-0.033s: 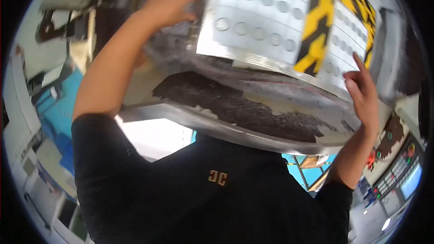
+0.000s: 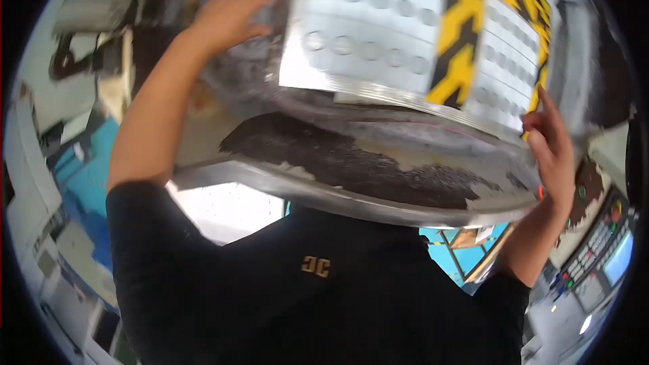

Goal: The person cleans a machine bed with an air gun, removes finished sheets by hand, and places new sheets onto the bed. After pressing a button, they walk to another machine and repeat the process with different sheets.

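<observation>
A flat panel carries white sheets with rows of grey round discs, framed and split by yellow-and-black striped tape. My left hand is beyond the panel's left edge, fingers stretched, thumb apart, nothing seen in it. At the panel's lower right edge is my right hand, its index finger extended along the border and thumb apart. The other fingers are bent and partly hidden. Below the panel lies a worn metal surface with dark peeling patches.
A curved metal rim runs between the worn surface and my body. On the right stands a control panel with keys and a lit screen. A dark metal bracket is at the upper left. Blue floor shows at the left.
The panel appears slightly further left in the view. My left hand has also shifted left. My right hand has moved right, from over the small sheet to the panel's edge.
</observation>
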Available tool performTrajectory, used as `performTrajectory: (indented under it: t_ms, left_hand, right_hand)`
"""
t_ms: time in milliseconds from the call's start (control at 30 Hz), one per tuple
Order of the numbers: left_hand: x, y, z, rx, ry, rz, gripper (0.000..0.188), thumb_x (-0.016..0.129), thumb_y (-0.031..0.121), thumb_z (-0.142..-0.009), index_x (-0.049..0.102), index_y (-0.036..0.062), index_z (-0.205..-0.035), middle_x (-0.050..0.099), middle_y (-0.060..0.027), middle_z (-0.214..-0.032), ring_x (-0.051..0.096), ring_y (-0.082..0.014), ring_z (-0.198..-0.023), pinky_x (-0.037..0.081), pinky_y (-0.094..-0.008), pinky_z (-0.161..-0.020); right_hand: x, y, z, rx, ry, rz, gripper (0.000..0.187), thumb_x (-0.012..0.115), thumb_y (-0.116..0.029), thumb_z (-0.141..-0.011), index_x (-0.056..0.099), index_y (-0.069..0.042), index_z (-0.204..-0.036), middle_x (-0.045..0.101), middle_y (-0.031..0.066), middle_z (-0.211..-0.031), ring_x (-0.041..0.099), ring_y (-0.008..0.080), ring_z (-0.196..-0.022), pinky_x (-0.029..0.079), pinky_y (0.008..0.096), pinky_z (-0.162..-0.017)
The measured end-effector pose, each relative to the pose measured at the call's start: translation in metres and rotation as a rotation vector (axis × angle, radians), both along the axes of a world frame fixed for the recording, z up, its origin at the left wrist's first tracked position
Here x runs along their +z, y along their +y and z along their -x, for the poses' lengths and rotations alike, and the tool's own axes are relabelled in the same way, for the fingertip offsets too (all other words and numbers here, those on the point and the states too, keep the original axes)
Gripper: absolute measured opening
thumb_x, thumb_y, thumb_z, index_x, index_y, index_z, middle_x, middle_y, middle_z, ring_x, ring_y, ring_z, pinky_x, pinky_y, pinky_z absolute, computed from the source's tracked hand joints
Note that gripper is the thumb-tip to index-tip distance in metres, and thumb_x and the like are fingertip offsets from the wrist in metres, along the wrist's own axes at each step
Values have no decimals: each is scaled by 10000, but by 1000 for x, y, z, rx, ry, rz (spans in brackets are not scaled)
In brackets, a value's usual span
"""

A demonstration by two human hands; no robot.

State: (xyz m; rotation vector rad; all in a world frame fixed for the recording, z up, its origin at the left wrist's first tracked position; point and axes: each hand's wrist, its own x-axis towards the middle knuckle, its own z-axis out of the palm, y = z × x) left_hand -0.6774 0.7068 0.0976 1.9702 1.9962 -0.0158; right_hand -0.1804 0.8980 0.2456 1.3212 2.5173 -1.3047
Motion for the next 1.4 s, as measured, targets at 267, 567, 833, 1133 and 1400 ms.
performTrajectory:
  t_ms: [267, 567, 833, 1133, 1400]
  left_hand:
    - [53, 30, -37, 195, -226, 83, 613, 745, 200, -833, 515, 111, -1394, 563, -177, -1364, 532, -332, -1268, 432, -373, -1038]
    - [131, 132, -304, 214, -436, 77, 625, 709, 255, -865, 470, 143, -1432, 521, -165, -1414, 487, -343, -1310, 405, -380, -1066]
    - [3, 166, -398, -28, 30, 52, 708, 668, 294, -877, 348, 265, -1508, 258, -67, -1605, 168, -383, -1485, 213, -592, -1159]
    - [-14, 170, -396, -77, 144, 100, 711, 660, 309, -882, 334, 285, -1514, 254, -66, -1605, 140, -376, -1493, 194, -594, -1169]
    - [-21, 169, -393, -98, 209, 61, 697, 660, 337, -887, 348, 277, -1508, 261, -56, -1604, 157, -375, -1490, 215, -587, -1161]
  right_hand:
    - [151, 69, -260, -621, -121, -322, 574, 440, -458, -1030, 444, -82, -1464, 625, 53, -1116, 580, 124, -1025, 448, 286, -902]
    - [-17, 167, -274, -466, -4, 480, 641, 568, -522, -954, 446, -140, -1455, 641, 98, -1210, 600, 160, -1071, 493, 301, -859]
    - [-124, 168, -207, -558, -46, 413, 642, 648, -414, -915, 447, -65, -1415, 597, 29, -1068, 577, 126, -877, 477, 274, -800]
    - [-137, 162, -211, -659, 68, 544, 413, 668, -288, -925, 556, -86, -1268, 631, 6, -964, 618, 110, -791, 525, 254, -679]
    - [-129, 164, -208, -591, 37, 604, 309, 677, -320, -910, 647, -94, -1119, 647, -20, -964, 586, 94, -871, 449, 270, -791]
